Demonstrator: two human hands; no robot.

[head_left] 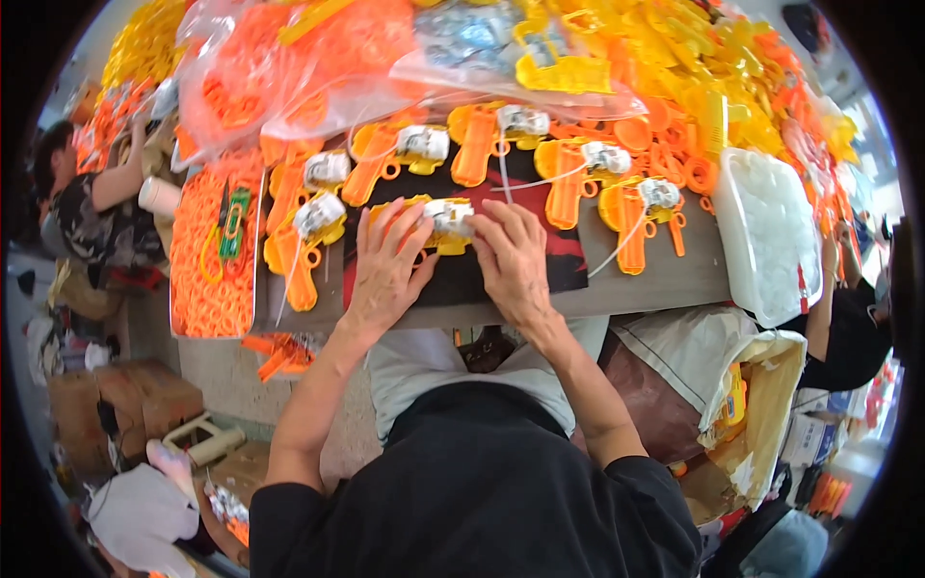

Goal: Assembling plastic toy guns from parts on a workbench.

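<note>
In front of me on the dark mat (472,289) lies a toy gun (449,221) with a yellow shell and a white-and-clear mechanism. My left hand (388,265) is closed over its left part, fingers on top and thumb at the near side. At its right end, my right hand (514,260) grips the white part with curled fingertips. Much of the toy's left part is hidden under my left fingers. Around my hands lie several half-built toy guns (473,144) with orange handles and white mechanisms, some with thin white strings trailing from them.
On the left stands a tray of small orange rings (207,265) with a green-handled tool (234,226) on top. A white tub (771,236) stands on the right. Orange and yellow parts (665,58) heap up at the back, with plastic bags (337,72). Other people work at both sides.
</note>
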